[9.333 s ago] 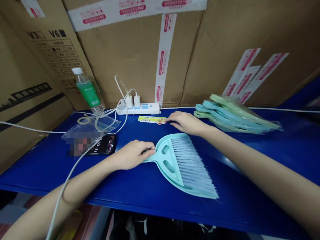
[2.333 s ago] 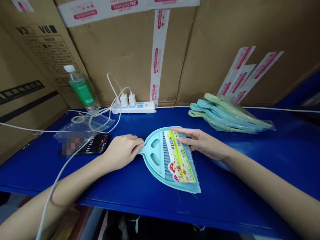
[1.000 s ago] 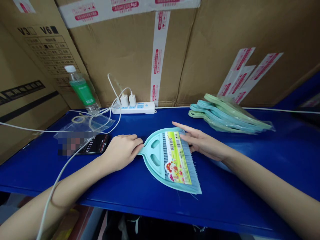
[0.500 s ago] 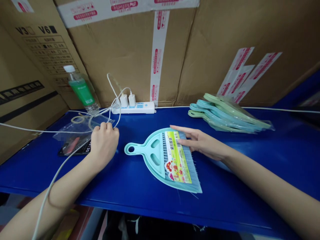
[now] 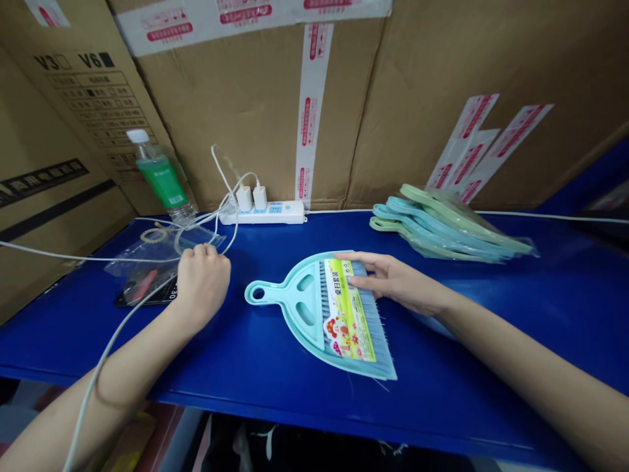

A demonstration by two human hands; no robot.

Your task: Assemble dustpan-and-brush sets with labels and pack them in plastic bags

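A light teal dustpan (image 5: 299, 308) with a brush nested in it lies on the blue table (image 5: 275, 380), its handle pointing left. A yellow-green label card (image 5: 346, 311) lies across the bristles. My right hand (image 5: 393, 282) rests flat on the bristles and the card's top end, fingers stretched out. My left hand (image 5: 201, 282) sits left of the handle, apart from it. Its fingers are curled at the corner of a pile of clear plastic bags (image 5: 152, 252), and what they pinch is hidden.
A stack of bagged teal and green dustpans (image 5: 452, 226) lies at the back right. A white power strip (image 5: 268, 211) with chargers, a green-labelled bottle (image 5: 162, 177), a phone (image 5: 142, 298) and a white cable (image 5: 113, 341) over my left arm sit left. Cardboard boxes (image 5: 442, 78) wall the back.
My left hand let go of the dustpan handle and moved left to the plastic bags. The label card went from the table onto the bristles, where my right hand stays.
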